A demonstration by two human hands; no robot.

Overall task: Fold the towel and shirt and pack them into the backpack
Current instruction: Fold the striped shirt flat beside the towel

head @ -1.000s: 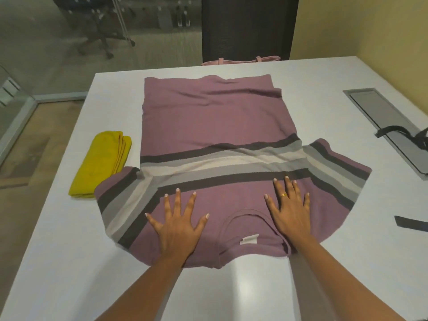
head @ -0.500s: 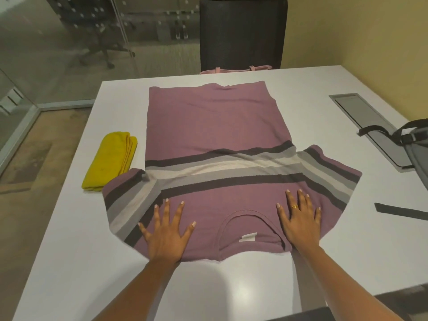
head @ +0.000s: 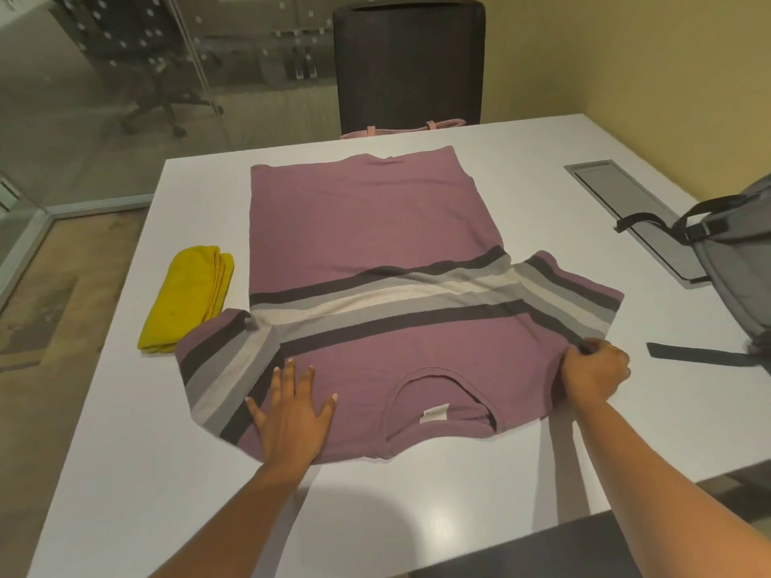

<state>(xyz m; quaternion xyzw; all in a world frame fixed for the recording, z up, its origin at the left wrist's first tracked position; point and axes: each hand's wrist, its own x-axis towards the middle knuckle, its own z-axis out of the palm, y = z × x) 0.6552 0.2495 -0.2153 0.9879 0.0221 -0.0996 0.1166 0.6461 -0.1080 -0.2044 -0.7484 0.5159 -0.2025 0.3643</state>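
I see the shirt (head: 367,227) spread flat mid-table (head: 542,152), collar near. Left hand (head: 292,415) presses it, fingers straight and spread. Right hand (head: 594,371) pinches the right sleeve seam. Neck label (head: 434,413) too small to read. Folded towel (head: 187,298) lies left, backpack (head: 734,260) right.

Single head-worn view looks forward and down, close over the table (head: 521,486).

Mauve-purple shirt (head: 367,227); band across chest and both sleeves striped dark grey / light grey / cream / light grey / dark grey. White neck label (head: 434,413). Plain mustard-yellow towel (head: 183,302), left of shirt. White desk (head: 125,473) with grey inset panel (head: 617,194), far right. Grey backpack (head: 734,252), black straps, right edge. Black chair (head: 409,60), far side. Pale yellow wall (head: 626,56).
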